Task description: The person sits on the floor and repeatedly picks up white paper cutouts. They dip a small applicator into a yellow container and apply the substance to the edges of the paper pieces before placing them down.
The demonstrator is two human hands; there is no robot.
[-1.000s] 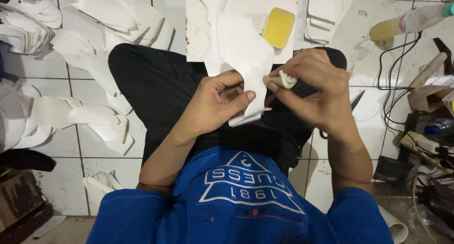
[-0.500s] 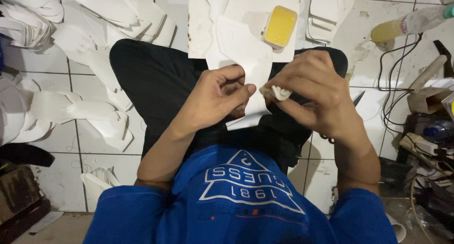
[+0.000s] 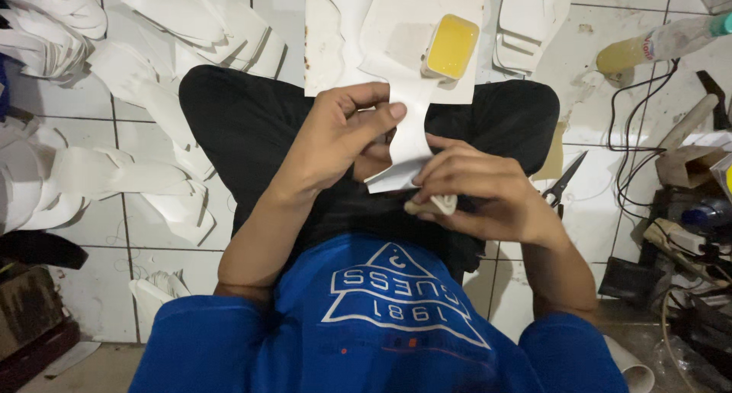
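Note:
My left hand (image 3: 339,137) pinches a white cut sheet piece (image 3: 412,134) by its narrow lower strip, over my lap. My right hand (image 3: 488,198) rests just below and to the right of that strip, its fingers closed on a small pale pad (image 3: 435,205) that touches the strip's bottom edge. The wide upper part of the sheet lies flat on the tiled floor (image 3: 91,233) ahead, with a small tub of yellow paste (image 3: 452,46) standing on it.
Heaps of white cut pieces (image 3: 114,172) cover the tiles on the left and far side. Scissors (image 3: 563,183) lie right of my knee. A bottle with yellow liquid (image 3: 656,46), black cables (image 3: 633,157) and cluttered boxes (image 3: 686,164) fill the right.
My right hand has dropped from beside the sheet's middle to its bottom edge, still with the pad. My left hand has shifted up along the strip.

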